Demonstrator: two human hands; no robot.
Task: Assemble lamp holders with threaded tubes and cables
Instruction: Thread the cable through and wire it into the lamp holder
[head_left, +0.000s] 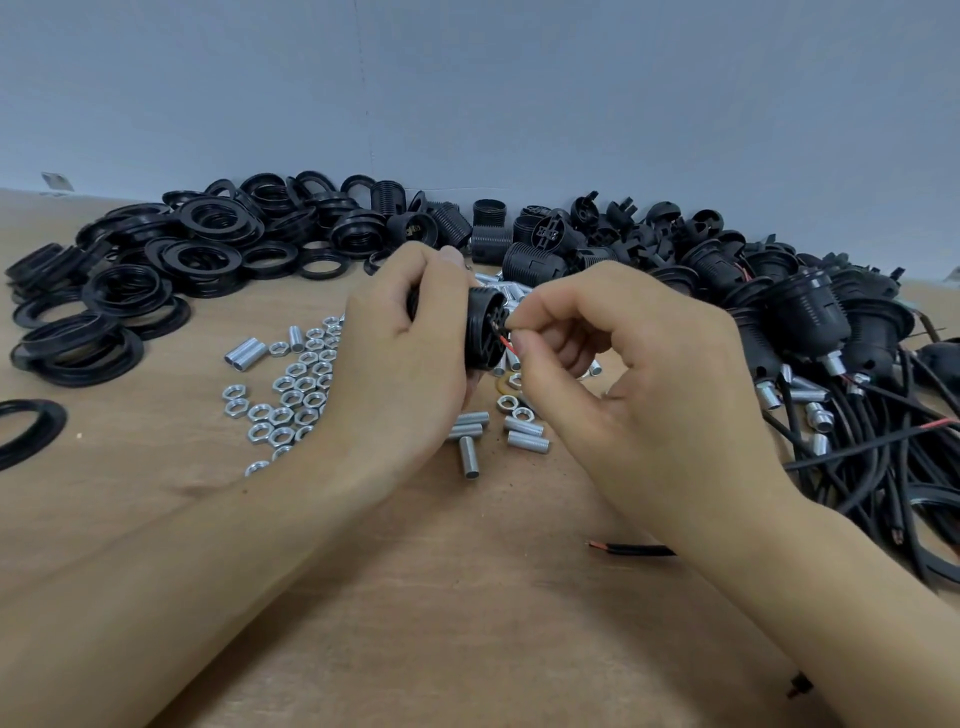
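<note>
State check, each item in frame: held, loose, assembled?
left hand: grips lamp holder
lamp holder: held off the table, open end toward right hand
right hand: pinches red wire
red wire: at the holder's end
hex nuts: loose on table
threaded tubes: loose, lying flat
finished holders: piled, cabled

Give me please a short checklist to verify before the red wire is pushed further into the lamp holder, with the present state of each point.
1. Lamp holder held firmly: ok, the left hand grips it above the table.
2. Red wire held: ok, the right hand pinches it right at the holder's end.
3. Wire tip seated in a terminal: cannot tell, fingers hide it.
4. Second wire in place: cannot tell, hidden.
5. Threaded tubes near: ok, several lie below the hands.
6. Nuts near: ok, a cluster lies beside the left hand.
</note>
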